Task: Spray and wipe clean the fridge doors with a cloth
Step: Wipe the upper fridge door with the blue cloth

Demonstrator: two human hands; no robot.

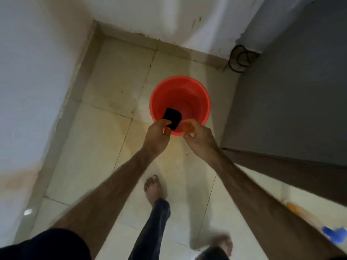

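Cloth (172, 118) in left hand (157, 135) grip

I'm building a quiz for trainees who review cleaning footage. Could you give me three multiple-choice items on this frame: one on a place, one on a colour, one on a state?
1. Where is the dark folded cloth?
A. flat on the floor tiles
B. over the bucket's near rim, held from above
C. on the ledge at right

2. What colour is the bucket?
A. blue
B. white
C. orange-red

3. What is the left hand doing?
A. pinching the cloth
B. hanging open at the side
C. pressing flat on the wall

Answers:
1 B, the cloth hangs above the bucket's near edge from the left hand's fingers.
2 C, its rim and inside wall show orange-red against the pale floor tiles.
3 A, its thumb and fingers close on the cloth's lower edge; the right hand is curled beside it, and whether that one touches the cloth cannot be told.
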